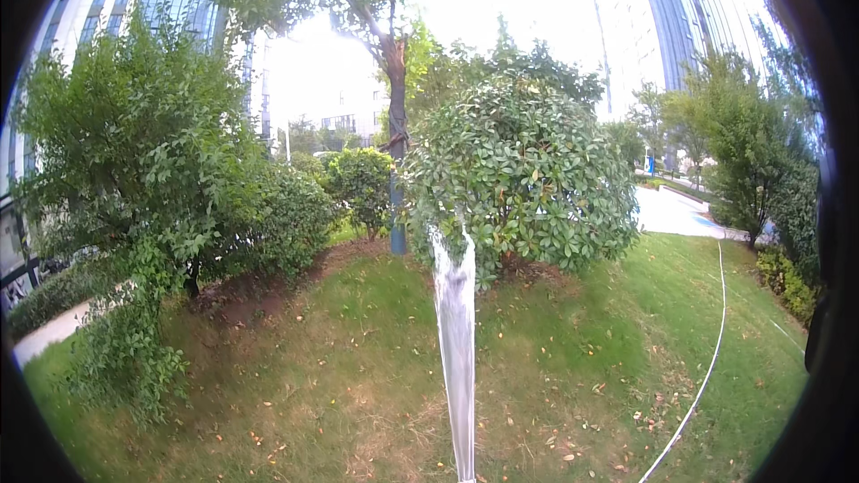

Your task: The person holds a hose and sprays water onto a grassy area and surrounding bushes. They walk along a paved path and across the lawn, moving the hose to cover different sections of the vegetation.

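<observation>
Neither of my hands shows in the head view. A jet of water (pixel 456 349) rises from the lower edge, a little right of the middle. It runs away from me, frays into white splashes at its far end, and meets the left side of a large round broad-leaved bush (pixel 546 170). What the water comes out of lies at or below the lower edge and cannot be made out. A thin pale hose (pixel 716 340) lies across the grass on the right, curving from the lower edge back toward the paved path.
A tree trunk (pixel 397 98) with a blue-green lower part stands left of the bush. Leafy shrubs (pixel 143 143) fill the left side. The lawn (pixel 358 376) has scattered dry leaves. A pale path (pixel 676 210) and more trees (pixel 752 143) lie at the right, tall buildings behind.
</observation>
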`<state>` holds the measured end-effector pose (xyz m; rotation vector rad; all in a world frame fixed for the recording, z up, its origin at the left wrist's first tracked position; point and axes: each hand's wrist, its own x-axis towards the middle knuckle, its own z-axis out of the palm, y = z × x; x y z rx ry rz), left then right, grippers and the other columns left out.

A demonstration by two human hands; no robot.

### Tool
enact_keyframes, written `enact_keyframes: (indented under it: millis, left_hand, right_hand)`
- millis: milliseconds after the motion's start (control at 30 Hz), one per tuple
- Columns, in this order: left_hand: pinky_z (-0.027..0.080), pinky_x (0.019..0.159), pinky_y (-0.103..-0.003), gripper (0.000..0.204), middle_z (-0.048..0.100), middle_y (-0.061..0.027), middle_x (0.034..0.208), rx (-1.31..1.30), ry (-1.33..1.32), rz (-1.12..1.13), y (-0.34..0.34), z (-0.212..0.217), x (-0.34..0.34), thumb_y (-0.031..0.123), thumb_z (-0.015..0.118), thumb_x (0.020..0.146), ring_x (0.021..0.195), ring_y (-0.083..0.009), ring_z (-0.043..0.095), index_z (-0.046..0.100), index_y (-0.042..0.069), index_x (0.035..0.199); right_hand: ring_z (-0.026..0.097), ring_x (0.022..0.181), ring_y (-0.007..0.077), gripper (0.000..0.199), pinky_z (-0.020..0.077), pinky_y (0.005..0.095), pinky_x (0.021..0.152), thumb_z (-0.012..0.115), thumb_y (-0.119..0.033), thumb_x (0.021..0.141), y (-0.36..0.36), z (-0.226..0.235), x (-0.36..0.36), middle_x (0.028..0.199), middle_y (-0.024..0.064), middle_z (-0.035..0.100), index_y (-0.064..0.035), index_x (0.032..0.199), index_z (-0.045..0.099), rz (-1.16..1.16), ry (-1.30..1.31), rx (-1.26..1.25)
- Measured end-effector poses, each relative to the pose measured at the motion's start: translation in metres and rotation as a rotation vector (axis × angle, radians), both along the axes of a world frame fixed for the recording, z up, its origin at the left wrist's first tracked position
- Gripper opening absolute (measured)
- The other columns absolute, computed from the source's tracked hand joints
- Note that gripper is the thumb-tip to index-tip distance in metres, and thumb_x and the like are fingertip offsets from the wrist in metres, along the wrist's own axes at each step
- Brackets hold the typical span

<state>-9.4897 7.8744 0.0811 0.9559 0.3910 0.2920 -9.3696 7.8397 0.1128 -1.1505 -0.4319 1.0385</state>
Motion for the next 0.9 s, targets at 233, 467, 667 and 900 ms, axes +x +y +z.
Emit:
enact_keyframes:
  millis: [233, 467, 667, 900]
  left_hand:
    - [0.048, 0.088, -0.034, 0.037, 0.058, -0.0066, 0.113, 0.376, 0.087, 0.021, -0.004, -0.066, 0.031, 0.016, 0.063, 0.086, 0.105, -0.0181, 0.054, 0.055, 0.006, 0.121]
    - [0.046, 0.091, -0.035, 0.043, 0.054, -0.01, 0.121, 0.501, 0.083, 0.165, -0.006, -0.086, 0.043, 0.025, 0.063, 0.089, 0.112, -0.0196, 0.051, 0.052, 0.008, 0.126]
    - [0.047, 0.089, -0.038, 0.042, 0.059, -0.0117, 0.114, 0.443, 0.038, 0.281, -0.016, -0.031, 0.045, 0.03, 0.063, 0.089, 0.108, -0.0207, 0.054, 0.056, 0.006, 0.123]
    - [0.047, 0.087, -0.038, 0.04, 0.062, -0.0117, 0.108, 0.606, 0.144, 0.022, -0.02, 0.023, 0.033, 0.031, 0.064, 0.088, 0.104, -0.0214, 0.056, 0.059, 0.005, 0.118]
  right_hand:
    - [0.041, 0.045, 0.006, 0.024, 0.0304, 0.0215, 0.04, 0.051, -0.024, 0.094, -0.019, 0.059, -0.001, 0.057, -0.0034, 0.048, -0.0081, 0.078, 0.059, 0.148, -0.11, -0.007]
    - [0.044, 0.051, 0.0067, 0.023, 0.0331, 0.0222, 0.045, 0.052, -0.024, 0.094, -0.02, 0.046, -0.001, 0.062, -0.0027, 0.049, -0.008, 0.078, 0.058, 0.048, -0.088, 0.095]
    - [0.045, 0.053, 0.0074, 0.024, 0.0346, 0.0222, 0.046, 0.052, -0.027, 0.095, -0.034, 0.093, -0.007, 0.064, -0.0018, 0.05, -0.0082, 0.081, 0.057, 0.019, -0.113, 0.176]
    - [0.044, 0.048, 0.0075, 0.027, 0.0352, 0.0214, 0.043, 0.051, -0.029, 0.096, -0.046, 0.131, -0.005, 0.062, -0.0008, 0.051, -0.0071, 0.082, 0.057, -0.011, -0.109, 0.218]
